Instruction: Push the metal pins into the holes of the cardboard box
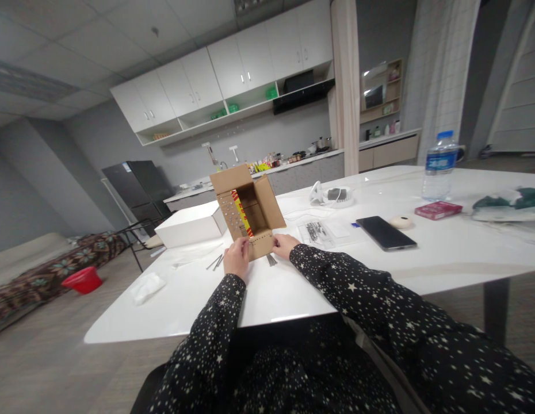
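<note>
A small brown cardboard box (254, 207) stands on the white table (293, 287) with its flaps up and its open side toward me; red and yellow print shows inside. My left hand (237, 257) grips the box's lower left edge. My right hand (285, 245) holds its lower right edge. Several thin metal nails (216, 262) lie on the table to the left of my left hand, and a few more (271, 260) lie just below the box between my hands.
A white box (190, 225) sits left of the cardboard box, a crumpled tissue (146, 286) near the table's left edge. To the right lie a clear bag of small parts (317, 231), a dark phone (386, 233), a red pack (438, 210), a water bottle (439, 165).
</note>
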`<state>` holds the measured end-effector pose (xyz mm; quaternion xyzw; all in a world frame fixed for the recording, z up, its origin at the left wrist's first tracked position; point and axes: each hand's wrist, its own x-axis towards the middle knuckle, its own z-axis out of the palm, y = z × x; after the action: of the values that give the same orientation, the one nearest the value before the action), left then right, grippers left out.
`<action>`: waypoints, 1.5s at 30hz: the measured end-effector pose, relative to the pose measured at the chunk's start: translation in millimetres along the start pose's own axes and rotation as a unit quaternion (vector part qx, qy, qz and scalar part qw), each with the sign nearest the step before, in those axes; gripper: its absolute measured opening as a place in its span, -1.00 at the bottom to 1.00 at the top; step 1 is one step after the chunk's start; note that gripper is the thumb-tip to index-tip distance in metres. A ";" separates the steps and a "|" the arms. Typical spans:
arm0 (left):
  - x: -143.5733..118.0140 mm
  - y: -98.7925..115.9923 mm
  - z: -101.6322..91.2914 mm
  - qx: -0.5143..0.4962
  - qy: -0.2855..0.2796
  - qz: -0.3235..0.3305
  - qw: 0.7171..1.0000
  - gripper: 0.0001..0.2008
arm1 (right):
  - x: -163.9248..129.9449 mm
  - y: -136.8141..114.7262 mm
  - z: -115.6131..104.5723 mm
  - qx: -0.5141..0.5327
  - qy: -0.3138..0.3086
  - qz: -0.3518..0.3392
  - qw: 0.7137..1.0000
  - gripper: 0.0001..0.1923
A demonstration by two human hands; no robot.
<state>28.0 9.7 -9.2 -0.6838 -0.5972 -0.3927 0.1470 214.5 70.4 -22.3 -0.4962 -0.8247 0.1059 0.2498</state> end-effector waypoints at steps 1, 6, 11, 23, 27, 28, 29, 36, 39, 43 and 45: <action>0.1 0.1 -0.2 0.005 -0.001 0.006 1.000 -0.80 | 0.1 -0.1 0.0 -0.001 -0.002 0.002 1.000 -0.85; -0.2 0.7 -1.4 0.004 0.009 0.019 1.000 -0.81 | 0.4 0.3 0.1 -0.001 -0.002 0.003 1.000 -0.85; -1.3 3.0 -2.0 0.003 0.017 0.026 1.000 -0.83 | 0.0 0.2 0.0 0.002 0.001 -0.001 1.000 -0.85; -1.2 1.6 -0.6 0.036 -0.007 0.035 0.999 -0.83 | 2.0 2.3 3.0 0.002 0.006 -0.008 1.000 -0.85; -1.3 0.9 0.6 0.057 -0.021 0.026 0.998 -0.80 | 0.8 0.9 1.3 0.004 0.000 -0.002 1.000 -0.84; -1.4 1.4 0.5 0.064 -0.028 0.022 0.997 -0.79 | 0.5 0.7 1.0 0.004 0.000 -0.003 1.000 -0.84; -1.5 2.1 0.2 0.072 -0.037 0.017 0.997 -0.78 | 0.4 0.5 0.8 0.004 0.001 -0.004 1.000 -0.84; -1.9 3.6 -0.5 0.122 -0.089 0.005 0.989 -0.75 | 1.2 1.8 2.1 0.001 0.004 -0.004 1.000 -0.85; -2.0 1.6 0.9 0.118 -0.092 0.015 0.989 -0.76 | 1.6 2.0 2.4 0.001 0.004 -0.007 1.000 -0.86; -3.0 1.5 3.1 0.068 -0.098 0.050 0.992 -0.81 | 0.8 1.0 1.4 0.005 0.005 -0.007 1.000 -0.86; -4.3 4.0 3.5 0.031 -0.106 0.084 0.990 -0.84 | 0.1 0.5 0.8 0.009 0.007 -0.006 1.000 -0.86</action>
<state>33.1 8.1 -13.4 -0.7646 -0.5614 -0.2856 0.1362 214.4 70.8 -23.1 -0.4895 -0.8251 0.1086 0.2605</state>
